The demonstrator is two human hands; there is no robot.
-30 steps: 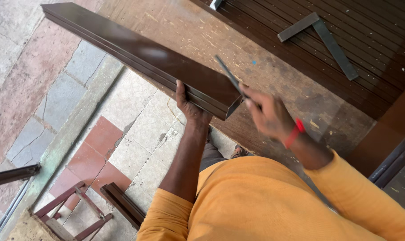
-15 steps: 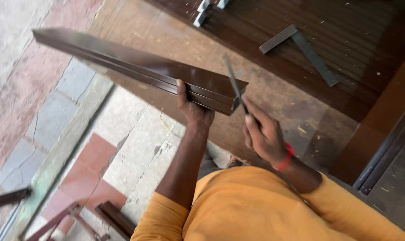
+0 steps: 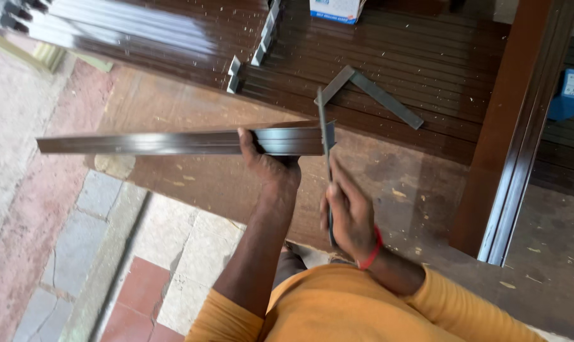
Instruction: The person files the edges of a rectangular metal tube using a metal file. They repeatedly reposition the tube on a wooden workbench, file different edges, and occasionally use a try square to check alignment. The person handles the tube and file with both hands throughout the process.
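Note:
My left hand (image 3: 266,163) grips a long dark brown metal profile (image 3: 154,142) near its right end and holds it level above the workbench. A thin flat metal file (image 3: 325,147) is held in my right hand (image 3: 349,214), its blade standing upright against the cut end of the profile. A red band circles my right wrist. Both arms wear orange sleeves.
The worn wooden workbench (image 3: 211,183) carries a metal try square (image 3: 372,93), small angle brackets (image 3: 234,73), stacked dark profiles (image 3: 141,31) and a white-blue box (image 3: 336,9). A tall brown frame piece (image 3: 515,133) leans at the right. Stone paving (image 3: 53,253) lies at the left.
The profile has swung from a slanted to a level position. The file has turned upright against the profile's end, and the view has shifted toward the bench.

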